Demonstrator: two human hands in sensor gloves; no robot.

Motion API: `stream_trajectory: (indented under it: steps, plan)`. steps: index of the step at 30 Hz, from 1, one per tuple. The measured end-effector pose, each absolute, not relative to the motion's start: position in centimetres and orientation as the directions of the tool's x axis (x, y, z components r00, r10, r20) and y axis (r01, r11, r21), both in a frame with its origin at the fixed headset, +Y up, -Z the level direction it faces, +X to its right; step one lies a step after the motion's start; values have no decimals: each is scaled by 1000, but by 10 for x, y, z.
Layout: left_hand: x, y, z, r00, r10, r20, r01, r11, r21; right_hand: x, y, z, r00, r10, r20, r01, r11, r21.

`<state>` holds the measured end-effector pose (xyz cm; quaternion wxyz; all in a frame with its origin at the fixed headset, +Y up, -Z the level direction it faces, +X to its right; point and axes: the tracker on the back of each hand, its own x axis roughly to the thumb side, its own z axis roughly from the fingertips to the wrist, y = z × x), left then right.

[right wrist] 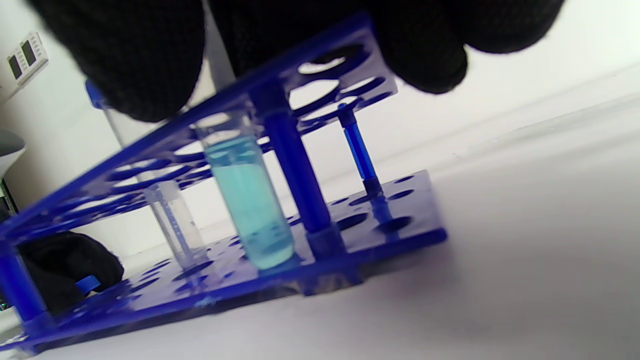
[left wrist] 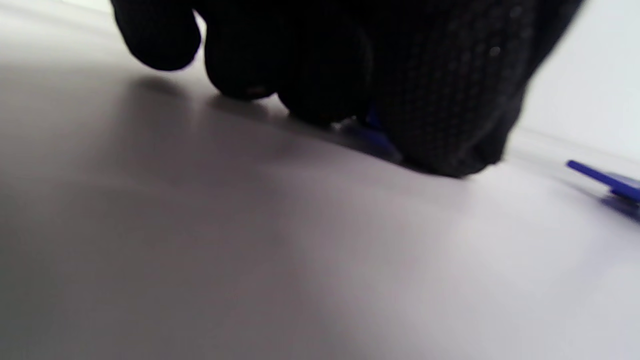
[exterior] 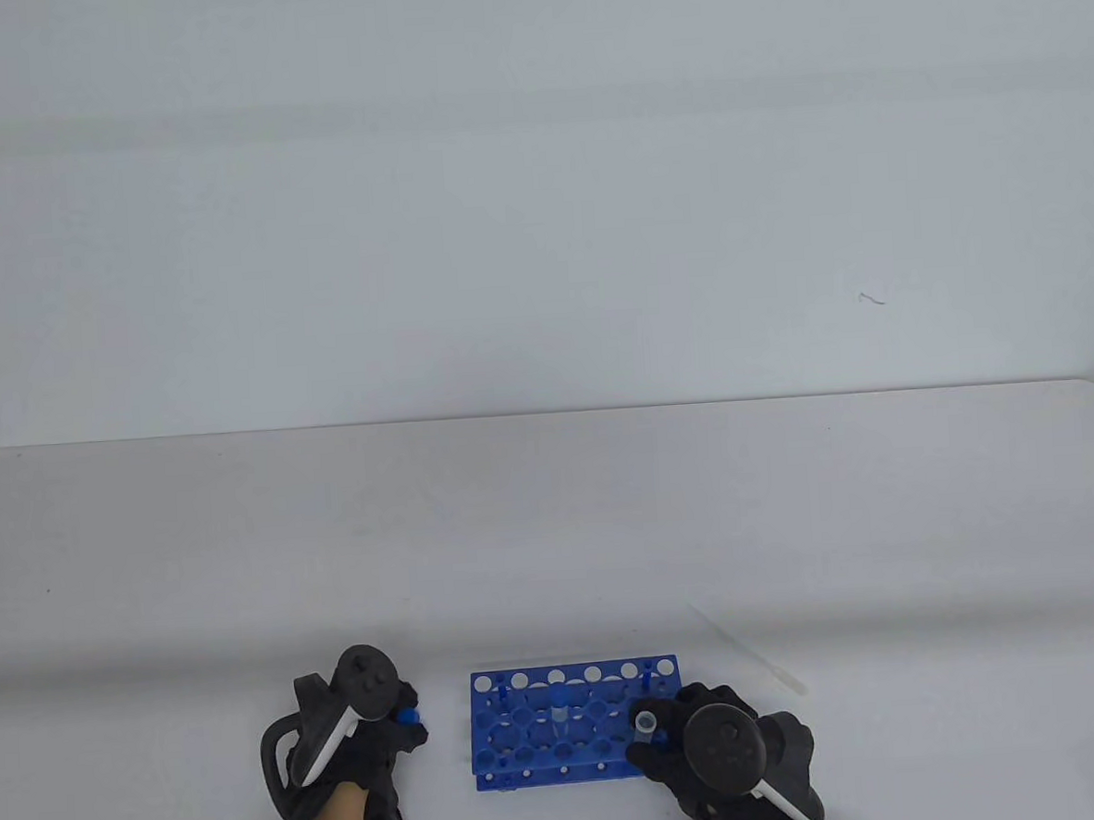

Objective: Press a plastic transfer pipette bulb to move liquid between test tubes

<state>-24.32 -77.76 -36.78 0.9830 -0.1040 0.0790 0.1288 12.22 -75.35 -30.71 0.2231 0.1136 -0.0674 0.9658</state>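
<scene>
Hands first, from my left: my left hand [exterior: 345, 746] rests low on the table [exterior: 555, 539], fingers curled round a small blue cap [exterior: 408, 716] — the left wrist view shows blue under the fingertips, nothing clearer. Just beside it to the right stands the blue rack [exterior: 575, 723], with a clear tube [exterior: 558, 715] near its middle. My right hand [exterior: 716, 742] sits at the rack's right end, fingers over an uncapped tube of pale blue liquid [right wrist: 247, 200] standing upright in its hole; whether they pinch its rim or only touch it I cannot tell.

Beyond that hand, up and to the right, the pipette [exterior: 747, 648] lies flat on the table, well clear of the rack. Its long axis runs diagonally — thin tip far-left, bulb near-right. I judge the right hand the nearer one, and the bulb end the closer end to reach.
</scene>
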Motion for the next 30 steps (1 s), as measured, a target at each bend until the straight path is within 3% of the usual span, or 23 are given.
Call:
stream_trajectory:
  steps: [12, 17, 21, 25, 30]
  plan:
    - [-245, -777, -367, 954, 248, -171, -281, 937, -209, 122, -754, -307, -875, 417, 248, -447, -891, -80]
    - [-247, -759, -366, 937, 310, -159, -338, 922, -190, 122, -754, -307, -874, 418, 249, -448, -891, -78]
    - [-240, -728, -361, 860, 509, -46, -510, 850, -131, 122, -754, -307, -874, 418, 250, -448, -891, -77]
    - [-218, -713, -358, 716, 687, 125, -658, 724, -208, 122, -754, -307, -874, 418, 250, -448, -891, -77]
    - [-177, -713, -354, 697, 679, 232, -618, 732, -285, 122, -754, -307, -874, 418, 250, -448, -891, -77]
